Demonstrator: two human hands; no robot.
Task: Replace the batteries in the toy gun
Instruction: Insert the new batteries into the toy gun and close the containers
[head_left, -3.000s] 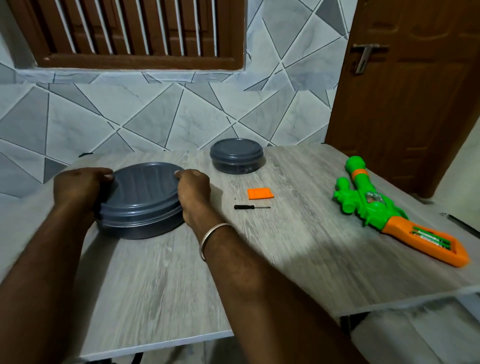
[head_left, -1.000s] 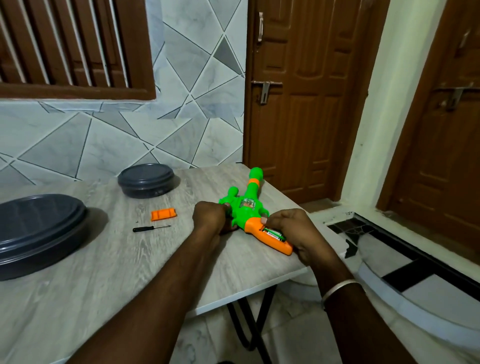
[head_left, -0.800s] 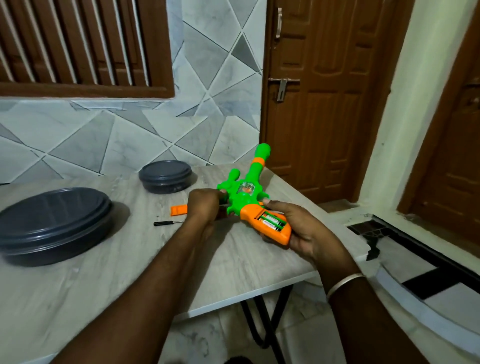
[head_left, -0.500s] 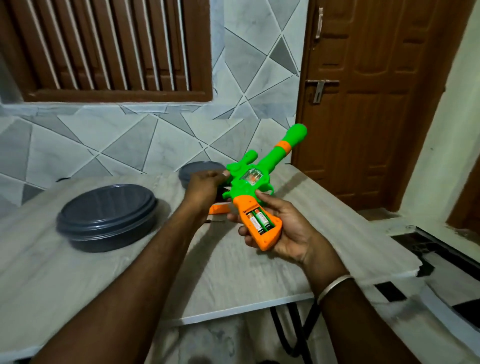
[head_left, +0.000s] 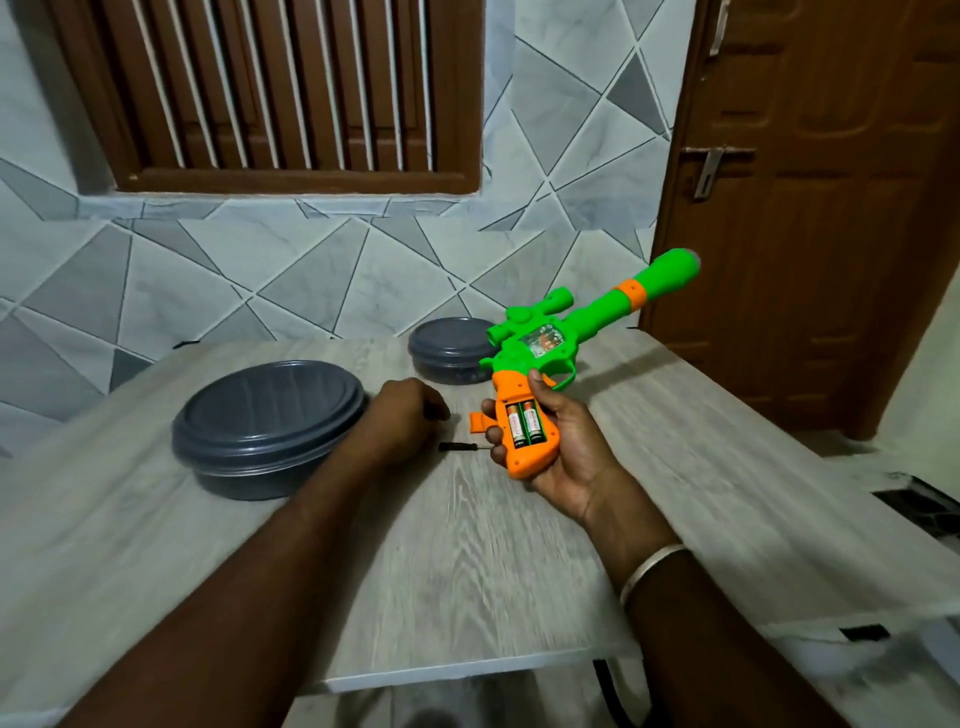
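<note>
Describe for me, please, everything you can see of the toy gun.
The toy gun looks like glossy plastic: green body, scope and long barrel with an orange band, a clear window on its side, orange grip. Its battery bay is uncovered, showing two batteries side by side. The right hand grips the handle, holding the gun above the table, barrel tilted up to the right.

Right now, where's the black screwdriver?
Head view, centre: small black screwdriver lies on the grey table, between left hand and the right hand holding the green-orange toy gun.
</note>
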